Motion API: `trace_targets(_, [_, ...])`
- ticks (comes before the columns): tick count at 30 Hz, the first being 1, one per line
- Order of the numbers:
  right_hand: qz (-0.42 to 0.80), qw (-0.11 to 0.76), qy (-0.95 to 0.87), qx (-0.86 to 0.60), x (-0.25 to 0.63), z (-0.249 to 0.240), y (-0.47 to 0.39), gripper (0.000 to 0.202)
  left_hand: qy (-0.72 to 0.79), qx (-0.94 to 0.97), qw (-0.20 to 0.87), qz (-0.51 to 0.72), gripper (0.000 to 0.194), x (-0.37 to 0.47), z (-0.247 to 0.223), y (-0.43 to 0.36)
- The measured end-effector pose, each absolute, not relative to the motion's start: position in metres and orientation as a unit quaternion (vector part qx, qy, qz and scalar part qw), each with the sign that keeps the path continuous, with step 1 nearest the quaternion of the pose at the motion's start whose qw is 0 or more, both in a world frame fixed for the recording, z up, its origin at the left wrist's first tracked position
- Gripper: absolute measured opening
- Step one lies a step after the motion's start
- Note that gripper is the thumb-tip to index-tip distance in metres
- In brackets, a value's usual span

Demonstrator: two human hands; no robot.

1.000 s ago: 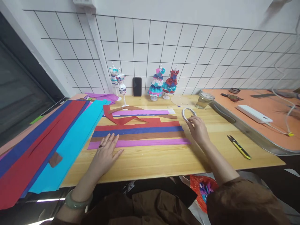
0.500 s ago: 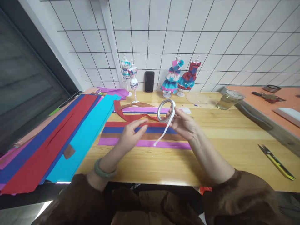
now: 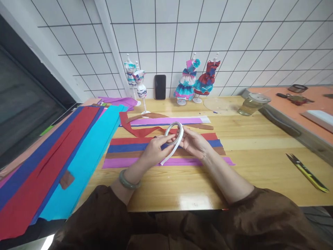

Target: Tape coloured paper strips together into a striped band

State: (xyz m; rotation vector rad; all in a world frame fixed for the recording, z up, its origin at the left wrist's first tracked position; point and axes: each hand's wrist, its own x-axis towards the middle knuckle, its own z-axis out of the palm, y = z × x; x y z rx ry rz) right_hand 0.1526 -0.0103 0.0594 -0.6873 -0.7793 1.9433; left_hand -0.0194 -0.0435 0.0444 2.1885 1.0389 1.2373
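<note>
A roll of white tape (image 3: 181,132) is held up over the table, with a loose tail hanging down to the lower left. My right hand (image 3: 195,143) grips its right side between thumb and fingers. On the left, my left hand (image 3: 154,152) has its fingertips closed on the lower left of the ring; exactly how they grip it is partly hidden. Beneath both hands lie flat strips side by side: a red strip (image 3: 122,141), a blue strip (image 3: 122,148), a brown strip (image 3: 117,155) and a purple strip (image 3: 114,163).
Long coloured sheets, among them a turquoise one (image 3: 85,159), lie at the left. Small dressed mannequins (image 3: 187,81) and a phone (image 3: 160,86) stand by the tiled wall. To the right are a cup (image 3: 253,104) and yellow thread snips (image 3: 308,173).
My left hand has moved right and up to the tape roll, its fingers closing on the ring. The roll has shifted slightly left and down. The camera view has also shifted.
</note>
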Motion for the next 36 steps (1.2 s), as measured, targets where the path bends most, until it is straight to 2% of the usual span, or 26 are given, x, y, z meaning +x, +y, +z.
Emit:
trace_targets(5, [0.735, 0.448, -0.367, -0.353, 0.148, 0.053, -0.013, 0.019, 0.388, 0.790, 0.100, 0.465, 0.025, -0.029, 0.049, -0.044])
trace_targets(9, [0.766, 0.384, -0.383, -0.344, 0.139, 0.055, -0.024, 0.023, 0.444, 0.786, -0.014, 0.429, 0.026, -0.036, 0.050, -0.043])
trace_targets(12, [0.782, 0.368, -0.384, -0.325, 0.135, 0.056, -0.030, 0.028, 0.471, 0.787, -0.057, 0.395, 0.026, -0.040, 0.050, -0.042])
trace_targets(16, [0.790, 0.377, -0.358, -0.325, 0.138, 0.057, -0.029, 0.034, 0.486, 0.788, -0.085, 0.369, 0.027, -0.043, 0.049, -0.040])
trace_targets(20, [0.731, 0.363, -0.444, -0.371, 0.143, 0.056, -0.026, 0.043, 0.484, 0.794, -0.102, 0.354, 0.028, -0.043, 0.048, -0.040])
trace_targets(26, [0.648, 0.339, -0.541, -0.414, 0.143, 0.052, -0.026, 0.031, 0.486, 0.792, -0.112, 0.351, 0.026, -0.043, 0.048, -0.040])
trace_targets(31, [0.672, 0.306, -0.530, -0.418, 0.146, 0.054, -0.025, 0.035, 0.489, 0.783, -0.114, 0.367, 0.025, -0.044, 0.048, -0.038])
trace_targets(36, [0.620, 0.311, -0.606, -0.389, 0.152, 0.058, -0.023, 0.033, 0.490, 0.778, -0.115, 0.375, 0.025, -0.045, 0.046, -0.037])
